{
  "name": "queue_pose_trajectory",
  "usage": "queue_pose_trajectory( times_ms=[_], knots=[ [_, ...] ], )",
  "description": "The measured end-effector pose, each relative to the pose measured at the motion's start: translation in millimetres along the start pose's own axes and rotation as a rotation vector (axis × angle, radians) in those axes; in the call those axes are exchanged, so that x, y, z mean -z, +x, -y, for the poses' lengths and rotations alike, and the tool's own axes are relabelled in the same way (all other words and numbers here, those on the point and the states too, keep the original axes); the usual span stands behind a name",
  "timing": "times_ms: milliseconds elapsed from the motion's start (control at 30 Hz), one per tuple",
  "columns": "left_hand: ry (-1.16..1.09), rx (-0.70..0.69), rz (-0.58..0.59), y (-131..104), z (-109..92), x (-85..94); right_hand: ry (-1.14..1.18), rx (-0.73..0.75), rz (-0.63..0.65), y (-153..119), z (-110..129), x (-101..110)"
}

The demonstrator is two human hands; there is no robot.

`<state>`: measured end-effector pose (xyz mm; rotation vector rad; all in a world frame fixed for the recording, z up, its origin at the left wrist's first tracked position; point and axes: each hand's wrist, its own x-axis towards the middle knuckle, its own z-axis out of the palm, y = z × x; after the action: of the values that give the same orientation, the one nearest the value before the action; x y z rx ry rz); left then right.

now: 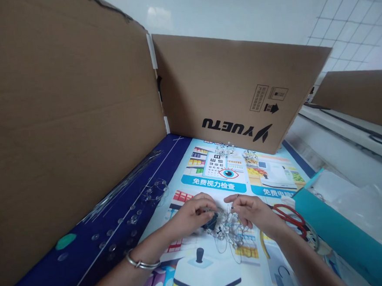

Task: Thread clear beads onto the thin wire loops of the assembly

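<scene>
My left hand (196, 213) is closed around a small dark piece (211, 221), thumb and fingers curled at its upper left side. My right hand (248, 208) is to the right, its index finger stretched toward the left and the other fingers bent; a thin wire seems to run between its fingertips. Below and between both hands lies a tangle of clear beads and thin wire (231, 231) on the printed sheet (205, 257). A silver bangle (143, 265) circles my left wrist.
Cardboard panels (239, 83) stand behind and at left. Loose clear beads (112, 248), long thin wires (116, 192) and a green piece (66, 241) lie left. Red-handled scissors (289, 216) and a teal box (341, 228) with clear plastic are right. More bead-and-wire pieces (224, 150) rest behind.
</scene>
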<state>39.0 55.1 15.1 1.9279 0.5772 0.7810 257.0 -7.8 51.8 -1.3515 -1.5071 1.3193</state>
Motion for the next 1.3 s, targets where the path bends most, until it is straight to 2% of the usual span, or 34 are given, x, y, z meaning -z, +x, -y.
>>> queue_pose_trajectory(
  times_ms=[133,300,500,600,800,933,1300],
  knots=[
    [0.098,-0.066,-0.009,-2.6,-4.6,-5.4,0.021,0.000,0.026,0.3,-0.6,-4.9],
    [0.211,-0.069,-0.083,-4.3,-2.9,-10.3,0.030,0.032,0.042,0.9,2.4,-8.0],
    [0.340,0.063,-0.174,-5.9,-1.9,-13.1,0.043,0.058,0.060,1.3,3.6,-10.2],
    [0.362,0.061,-0.153,-6.7,-2.7,-14.8,0.033,0.068,0.055,1.4,2.2,-9.0],
    [0.339,-0.070,-0.193,-6.8,-6.7,-16.6,0.008,0.135,0.055,0.9,3.6,-3.7],
    [0.317,-0.134,-0.171,-7.3,-7.8,-15.7,0.008,0.161,0.057,-0.2,4.7,-2.3],
    [0.273,-0.017,-0.101,-5.0,-3.9,-10.5,0.087,0.179,0.063,1.7,-2.9,0.1]
  ],
)
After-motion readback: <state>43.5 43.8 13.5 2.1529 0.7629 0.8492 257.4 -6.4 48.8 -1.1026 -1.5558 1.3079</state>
